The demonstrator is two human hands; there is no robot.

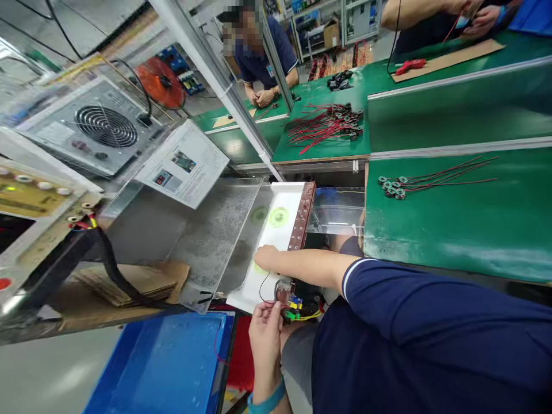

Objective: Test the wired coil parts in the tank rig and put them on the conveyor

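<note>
My left hand [265, 328], with a blue band on its wrist, is closed in a pinch on a thin red wire [271, 303]. Close beside its fingertips are green, yellow and blue connectors [295, 307] with yellow leads. My right hand [267, 258] is curled down against a white board [282, 198] and partly covers a pale green ring. Whatever its fingers hold is hidden. From near the right hand, a thin dark wire [261, 284] curves toward the left. Higher on the board another green ring [279, 217] shows, and a brown strip with holes [302, 215] runs along its edge.
A blue tray [159, 368] lies below left, near folded cardboard [129, 284]. Wired round parts [394, 187] rest on the green bench [452, 224]; more red-wired parts [328, 123] lie beyond. A metal post [215, 80] slants overhead. Co-workers sit across.
</note>
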